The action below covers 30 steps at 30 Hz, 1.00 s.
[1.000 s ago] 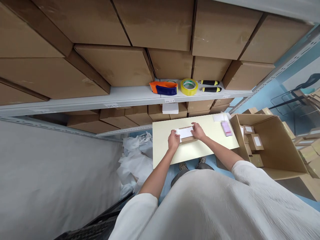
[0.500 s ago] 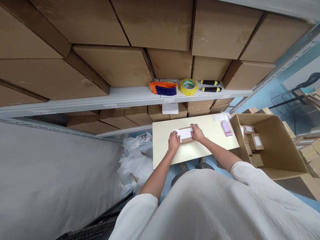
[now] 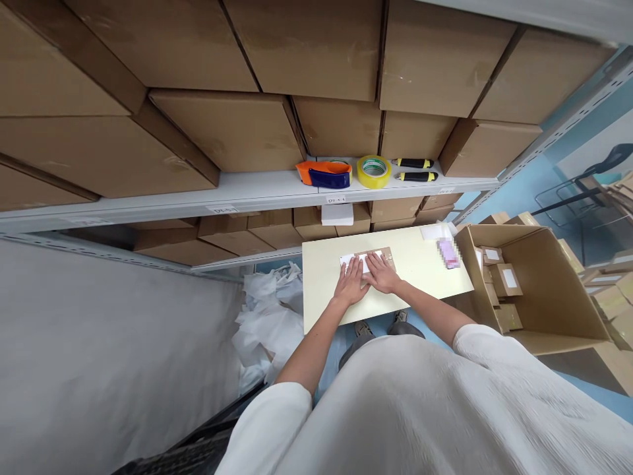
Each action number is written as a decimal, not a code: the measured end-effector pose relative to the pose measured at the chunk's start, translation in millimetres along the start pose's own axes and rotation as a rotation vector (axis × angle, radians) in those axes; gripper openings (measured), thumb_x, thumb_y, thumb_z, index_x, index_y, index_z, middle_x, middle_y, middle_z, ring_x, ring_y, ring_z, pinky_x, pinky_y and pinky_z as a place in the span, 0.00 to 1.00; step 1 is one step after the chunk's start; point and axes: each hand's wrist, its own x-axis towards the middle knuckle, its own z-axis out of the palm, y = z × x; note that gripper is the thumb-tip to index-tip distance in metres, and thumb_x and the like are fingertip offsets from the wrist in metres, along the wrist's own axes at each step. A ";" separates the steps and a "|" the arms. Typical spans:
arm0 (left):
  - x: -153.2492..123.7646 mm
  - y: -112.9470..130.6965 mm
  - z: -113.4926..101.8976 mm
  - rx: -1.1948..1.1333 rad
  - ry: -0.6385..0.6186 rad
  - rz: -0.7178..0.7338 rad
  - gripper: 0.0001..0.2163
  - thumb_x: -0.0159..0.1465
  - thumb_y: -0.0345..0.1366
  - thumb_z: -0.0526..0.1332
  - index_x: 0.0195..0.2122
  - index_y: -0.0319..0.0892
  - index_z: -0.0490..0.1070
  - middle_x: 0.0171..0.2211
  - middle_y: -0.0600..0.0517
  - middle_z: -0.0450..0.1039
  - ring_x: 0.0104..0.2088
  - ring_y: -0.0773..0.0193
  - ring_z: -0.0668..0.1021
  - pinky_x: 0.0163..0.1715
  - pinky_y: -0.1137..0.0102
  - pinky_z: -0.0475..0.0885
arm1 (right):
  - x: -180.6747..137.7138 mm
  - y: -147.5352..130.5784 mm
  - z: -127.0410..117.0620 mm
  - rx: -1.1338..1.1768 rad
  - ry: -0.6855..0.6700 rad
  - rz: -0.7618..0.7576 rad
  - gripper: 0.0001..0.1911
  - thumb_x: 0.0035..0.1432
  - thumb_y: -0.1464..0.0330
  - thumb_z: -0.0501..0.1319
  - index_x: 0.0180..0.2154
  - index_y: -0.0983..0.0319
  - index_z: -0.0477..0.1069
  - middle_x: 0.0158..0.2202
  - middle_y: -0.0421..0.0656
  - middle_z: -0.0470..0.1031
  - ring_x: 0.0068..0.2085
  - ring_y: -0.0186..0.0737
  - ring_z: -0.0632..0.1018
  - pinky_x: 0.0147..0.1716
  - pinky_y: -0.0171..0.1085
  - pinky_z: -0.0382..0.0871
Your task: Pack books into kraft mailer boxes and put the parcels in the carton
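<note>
A small brown cardboard box (image 3: 388,254) with a white label (image 3: 346,259) on top lies on the pale yellow table (image 3: 321,290). My left hand (image 3: 351,285) lies flat on the label's left part, fingers stretched out. My right hand (image 3: 380,274) lies flat beside it on the box's top, fingers spread too. Both palms press down side by side and hide most of the label. Neither hand holds anything.
A large open carton (image 3: 554,290) with several small labelled boxes stands right of the table. White label sheets (image 3: 435,232) and a pink item (image 3: 448,253) lie at the table's far right. The shelf (image 3: 237,191) holds a tape dispenser (image 3: 324,173), a yellow tape roll (image 3: 374,171) and two cutters (image 3: 414,169). Crumpled white paper (image 3: 270,316) lies on the floor to the left.
Both hands let go of the box's ends and moved inward. They now lie flat on the label on top. The box has barely shifted.
</note>
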 end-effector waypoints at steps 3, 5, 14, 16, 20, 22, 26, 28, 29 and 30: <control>-0.4 -2.2 4.2 0.030 -0.040 -0.008 0.42 0.69 0.44 0.59 0.81 0.38 0.45 0.81 0.36 0.46 0.81 0.44 0.48 0.79 0.43 0.40 | -2.3 2.5 4.0 -0.039 0.005 0.026 0.45 0.75 0.47 0.50 0.80 0.67 0.48 0.81 0.57 0.47 0.81 0.57 0.48 0.78 0.61 0.39; -1.0 -2.5 5.2 0.049 -0.048 -0.023 0.43 0.69 0.42 0.59 0.82 0.38 0.42 0.81 0.36 0.44 0.81 0.45 0.47 0.78 0.41 0.37 | -4.9 5.8 4.1 -0.057 0.019 0.053 0.46 0.75 0.47 0.50 0.80 0.68 0.46 0.81 0.57 0.45 0.81 0.57 0.47 0.79 0.61 0.36; -12.3 -3.2 8.2 0.065 0.013 -0.173 0.43 0.68 0.37 0.60 0.81 0.35 0.43 0.82 0.33 0.38 0.82 0.41 0.42 0.77 0.38 0.34 | -14.1 16.6 4.5 -0.092 0.033 0.188 0.48 0.74 0.45 0.51 0.80 0.68 0.46 0.82 0.60 0.39 0.82 0.60 0.41 0.77 0.65 0.33; -14.6 -3.2 7.6 0.067 0.018 -0.220 0.43 0.68 0.37 0.61 0.81 0.34 0.44 0.82 0.31 0.36 0.81 0.39 0.41 0.77 0.37 0.35 | -15.8 17.3 3.2 -0.085 0.047 0.232 0.48 0.74 0.45 0.51 0.80 0.67 0.46 0.82 0.61 0.39 0.82 0.61 0.41 0.77 0.67 0.34; -19.5 0.5 1.2 0.025 0.037 -0.288 0.44 0.66 0.37 0.65 0.81 0.39 0.47 0.82 0.32 0.37 0.81 0.32 0.44 0.76 0.36 0.43 | -22.5 17.0 -4.0 -0.048 0.093 0.336 0.45 0.74 0.44 0.51 0.79 0.63 0.50 0.82 0.60 0.43 0.80 0.66 0.48 0.75 0.69 0.41; -22.6 3.2 -4.1 0.006 0.054 -0.278 0.46 0.64 0.37 0.67 0.80 0.41 0.48 0.82 0.33 0.39 0.80 0.32 0.49 0.75 0.39 0.49 | -27.5 16.3 -8.5 -0.033 0.128 0.386 0.42 0.75 0.45 0.51 0.78 0.62 0.53 0.81 0.61 0.44 0.78 0.67 0.55 0.73 0.68 0.48; -27.8 8.3 -13.2 -0.042 0.083 -0.343 0.46 0.62 0.38 0.68 0.79 0.43 0.50 0.79 0.32 0.49 0.73 0.31 0.62 0.70 0.41 0.62 | -36.2 14.7 -14.5 0.024 0.154 0.429 0.40 0.75 0.50 0.54 0.77 0.62 0.53 0.76 0.63 0.57 0.69 0.67 0.67 0.67 0.62 0.60; -28.1 11.6 -16.0 -0.073 0.088 -0.375 0.46 0.61 0.38 0.68 0.79 0.44 0.50 0.77 0.32 0.52 0.71 0.32 0.65 0.67 0.42 0.66 | -38.9 14.0 -15.7 0.067 0.154 0.425 0.39 0.74 0.51 0.55 0.77 0.62 0.53 0.71 0.62 0.66 0.66 0.65 0.70 0.65 0.60 0.63; -27.4 13.9 -17.2 -0.083 0.092 -0.371 0.46 0.61 0.38 0.68 0.79 0.45 0.50 0.77 0.33 0.52 0.70 0.32 0.66 0.66 0.43 0.67 | -40.1 13.9 -16.4 0.084 0.162 0.423 0.39 0.74 0.51 0.55 0.77 0.61 0.53 0.69 0.61 0.68 0.64 0.64 0.71 0.64 0.59 0.64; -26.1 16.8 -18.4 -0.088 0.099 -0.360 0.46 0.60 0.37 0.68 0.79 0.46 0.50 0.77 0.34 0.51 0.70 0.32 0.66 0.66 0.43 0.67 | -41.6 14.2 -17.5 0.096 0.177 0.426 0.38 0.74 0.51 0.55 0.77 0.61 0.54 0.67 0.60 0.70 0.63 0.63 0.72 0.63 0.58 0.65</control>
